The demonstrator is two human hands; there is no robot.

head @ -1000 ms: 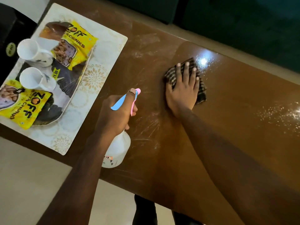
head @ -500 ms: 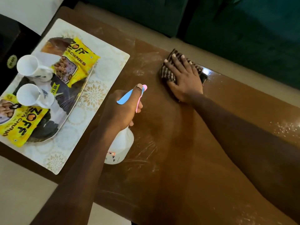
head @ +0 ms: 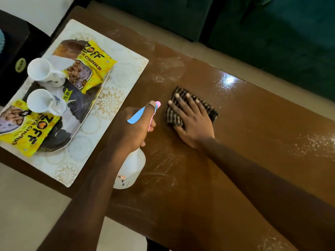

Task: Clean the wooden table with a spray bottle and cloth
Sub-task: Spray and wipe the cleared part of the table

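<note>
The counter (head: 253,151) looks partly cleaned: a glossy band crosses its middle, while white smears show far-left, near and right. The left hand (head: 130,129) grips the spray bottle (head: 133,169). Just right of it, the right hand (head: 193,122), fingers straight, presses the cloth (head: 172,115) flat.

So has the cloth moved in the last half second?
Yes. The cloth under the right hand has come back from the far edge of the table, nearer the placemat.
</note>
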